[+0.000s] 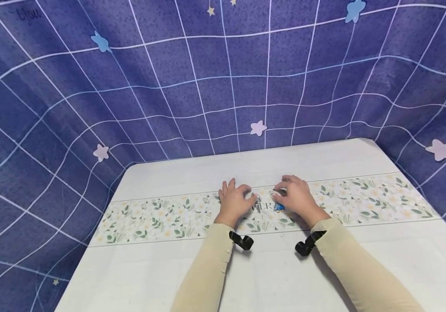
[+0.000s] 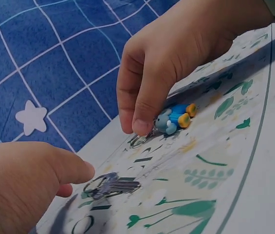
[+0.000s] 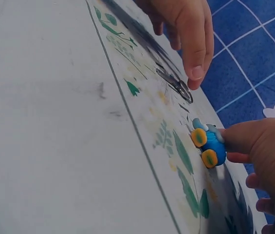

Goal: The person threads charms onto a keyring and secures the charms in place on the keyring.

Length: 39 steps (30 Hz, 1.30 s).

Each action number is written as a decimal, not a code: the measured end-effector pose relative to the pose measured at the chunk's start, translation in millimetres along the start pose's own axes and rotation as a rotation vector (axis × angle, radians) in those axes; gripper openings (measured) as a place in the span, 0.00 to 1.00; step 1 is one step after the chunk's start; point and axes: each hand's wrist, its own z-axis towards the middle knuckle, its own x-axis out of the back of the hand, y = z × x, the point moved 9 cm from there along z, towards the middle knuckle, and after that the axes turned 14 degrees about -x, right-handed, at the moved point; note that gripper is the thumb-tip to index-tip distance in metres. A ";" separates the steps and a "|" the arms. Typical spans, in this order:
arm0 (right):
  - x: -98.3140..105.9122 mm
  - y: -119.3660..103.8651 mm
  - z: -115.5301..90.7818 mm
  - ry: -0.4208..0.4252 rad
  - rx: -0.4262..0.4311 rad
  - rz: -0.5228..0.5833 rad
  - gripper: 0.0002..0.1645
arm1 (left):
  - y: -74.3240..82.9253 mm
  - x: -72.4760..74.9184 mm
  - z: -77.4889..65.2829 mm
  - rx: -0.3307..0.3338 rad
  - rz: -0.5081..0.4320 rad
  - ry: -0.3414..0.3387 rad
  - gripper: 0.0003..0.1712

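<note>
A small blue figure keychain (image 3: pixel 213 147) with yellow feet and a grey head lies on the floral band, its metal ring (image 2: pixel 138 142) beside it. My right hand (image 1: pixel 300 200) is bent over that ring, thumb and forefinger slightly apart; their contact with it is partly hidden. To the left, a metal key (image 2: pixel 122 185) on a ring lies on the same band. Close to the key's ring is my left hand (image 1: pixel 233 203), with thumb and forefinger spread and the other fingers stretched out. The right wrist view shows the left fingertips just beside the ring.
The white table (image 1: pixel 269 277) carries a printed floral strip (image 1: pixel 183 216) with dark lettering between the hands. A blue grid-patterned curtain (image 1: pixel 191 104) with stars hangs behind the table and at both sides. Black wrist mounts (image 1: pixel 242 241) sit on the sleeves.
</note>
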 end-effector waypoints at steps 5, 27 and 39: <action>-0.9 -1.0 -0.7 0.010 -0.004 0.010 0.16 | 0.8 -3.8 -0.6 0.005 -0.020 0.023 0.19; -9.2 -5.8 -1.6 -0.038 0.043 0.008 0.08 | -0.1 -9.8 0.4 0.048 -0.159 0.072 0.09; -4.8 -11.3 -2.5 -0.019 0.077 -0.163 0.10 | 0.6 -10.6 0.4 0.013 -0.157 0.120 0.10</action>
